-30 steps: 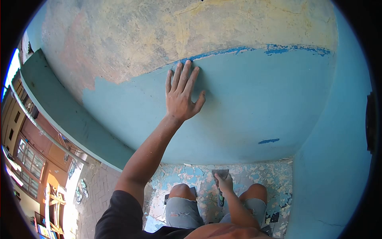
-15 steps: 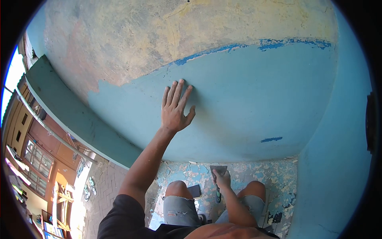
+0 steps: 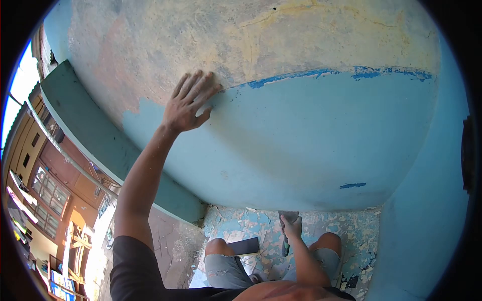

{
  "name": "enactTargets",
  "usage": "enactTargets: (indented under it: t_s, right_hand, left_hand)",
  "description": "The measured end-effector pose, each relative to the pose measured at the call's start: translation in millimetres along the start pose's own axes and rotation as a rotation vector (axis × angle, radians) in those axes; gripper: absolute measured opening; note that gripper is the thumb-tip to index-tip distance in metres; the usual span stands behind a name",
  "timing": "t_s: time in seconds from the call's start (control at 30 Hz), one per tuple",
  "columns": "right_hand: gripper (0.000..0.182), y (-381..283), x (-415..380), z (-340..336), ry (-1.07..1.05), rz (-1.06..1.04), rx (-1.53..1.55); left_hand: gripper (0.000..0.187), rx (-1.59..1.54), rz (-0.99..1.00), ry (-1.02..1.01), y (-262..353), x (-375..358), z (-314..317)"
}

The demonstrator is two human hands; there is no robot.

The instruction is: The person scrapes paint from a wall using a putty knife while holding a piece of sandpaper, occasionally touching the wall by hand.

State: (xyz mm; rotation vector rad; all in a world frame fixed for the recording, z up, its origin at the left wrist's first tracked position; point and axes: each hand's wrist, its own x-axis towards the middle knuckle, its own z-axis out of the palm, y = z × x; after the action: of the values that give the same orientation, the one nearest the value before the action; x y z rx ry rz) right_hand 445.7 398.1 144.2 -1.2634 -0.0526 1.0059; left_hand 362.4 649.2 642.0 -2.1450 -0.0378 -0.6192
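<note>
Fingers (image 3: 207,95) of L hand (image 3: 184,107) spread, empty, at paint edge (image 3: 293,76) extending R; R hand (image 3: 292,228), lower R, farther, grips scraper (image 3: 285,248), long axis fwd.

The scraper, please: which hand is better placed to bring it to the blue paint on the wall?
Probably the right hand: it grips the scraper, blade end towards the wall. The left hand is spread across the paint edge, higher up, with no tool seen.
</note>
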Motion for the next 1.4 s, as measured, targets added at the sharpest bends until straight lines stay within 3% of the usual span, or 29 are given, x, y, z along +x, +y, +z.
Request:
enactTargets:
  t_s: [0.17, 0.23, 0.33, 0.43, 0.53, 0.63, 0.7, 0.8, 1.1, 1.23, 1.33, 1.4]
  right_hand:
    - [0.05, -30.1, -12.8, 8.0, 0.025, -0.166, 0.043]
    - [0.052, -53.2, -7.4, 16.7, 0.037, -0.342, 0.091]
    - [0.05, -159.7, -37.3, 40.4, 0.111, -0.658, 0.172]
    - [0.053, -260.9, -57.1, 59.9, 0.197, -1.113, 0.265]
    - [0.06, -340.2, -72.1, 72.5, 0.305, -1.313, 0.226]
    - [0.065, -384.5, -62.8, 70.0, 0.436, -1.362, 0.246]
    - [0.071, -399.1, -58.8, 63.1, 0.652, -1.396, 0.138]
    - [0.075, -404.3, -51.1, 53.5, 0.815, -1.348, -0.034]
    - [0.08, -403.8, -29.2, 54.4, 0.792, -1.429, 0.121]
    - [0.079, -404.0, -35.5, 47.4, 0.888, -1.462, -0.03]
    - [0.078, -406.3, -39.6, 39.4, 0.87, -1.455, -0.123]
    - [0.078, -407.2, -34.8, 44.0, 0.773, -1.426, 0.015]
  left_hand:
    - [0.066, 0.061, 0.055, 0.222, -69.1, 16.5, -8.0]
    - [0.06, 0.062, 0.078, 0.26, -75.0, 16.6, 2.2]
    - [0.059, 0.081, 0.05, 0.383, -75.3, 15.7, 19.1]
    - [0.062, 0.083, 0.063, 0.404, -77.5, 13.3, 20.9]
    - [0.06, 0.072, 0.054, 0.418, -76.0, 12.1, 20.5]
    - [0.059, 0.057, 0.062, 0.443, -78.7, 12.1, 21.3]
    - [0.057, 0.051, 0.055, 0.471, -78.8, 12.1, 22.5]
    - [0.056, 0.034, 0.049, 0.496, -79.1, 11.5, 25.3]
    - [0.055, 0.038, 0.018, 0.49, -79.1, 10.2, 28.5]
    - [0.055, 0.027, 0.006, 0.506, -79.2, 10.2, 30.0]
    - [0.056, 0.02, 0.02, 0.51, -76.8, 9.4, 29.5]
    - [0.057, 0.017, 0.02, 0.517, -76.7, 10.6, 29.2]
